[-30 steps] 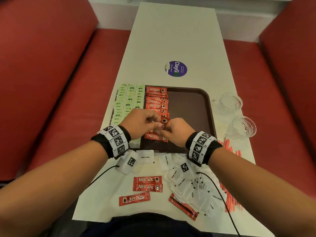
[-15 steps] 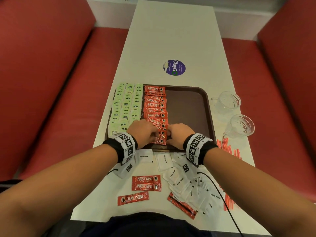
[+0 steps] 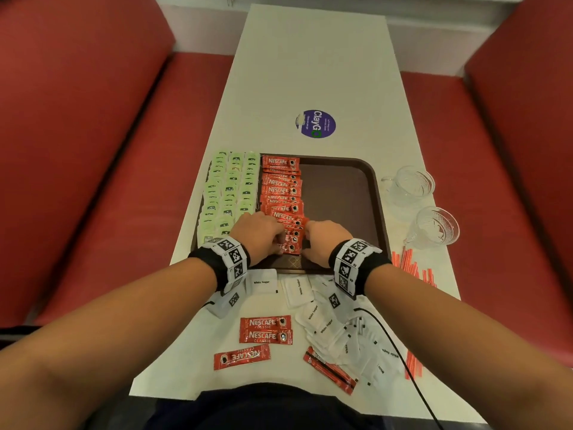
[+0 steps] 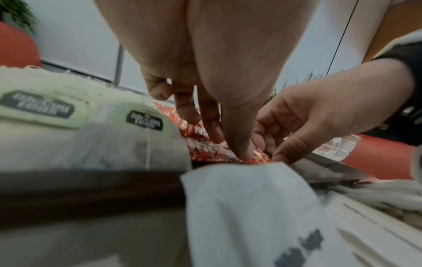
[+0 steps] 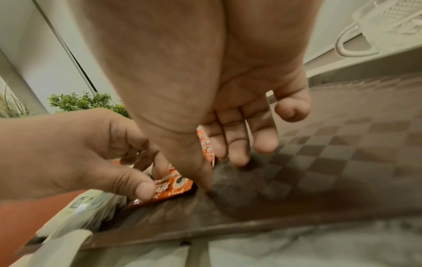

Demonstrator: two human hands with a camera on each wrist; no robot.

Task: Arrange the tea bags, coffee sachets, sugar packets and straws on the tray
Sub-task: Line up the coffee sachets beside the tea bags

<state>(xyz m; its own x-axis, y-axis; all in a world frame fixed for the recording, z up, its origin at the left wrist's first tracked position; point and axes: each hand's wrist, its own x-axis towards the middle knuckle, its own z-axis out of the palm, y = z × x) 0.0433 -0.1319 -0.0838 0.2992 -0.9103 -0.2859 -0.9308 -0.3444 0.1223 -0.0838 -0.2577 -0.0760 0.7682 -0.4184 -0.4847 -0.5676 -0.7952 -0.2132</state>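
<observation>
I sit at a long white table (image 3: 313,72) between two red padded benches (image 3: 93,119), a pale wall (image 4: 75,36) and green plants (image 5: 84,101) beyond me

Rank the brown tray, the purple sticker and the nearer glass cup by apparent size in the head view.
1. brown tray, clearly largest.
2 and 3. purple sticker and nearer glass cup look alike; the sticker lies farther away, so no ranking.

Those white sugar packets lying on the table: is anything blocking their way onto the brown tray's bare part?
Both forearms and wrists lie across the white sugar packets; beyond its rim, the brown plastic tray shows bare floor.
</observation>
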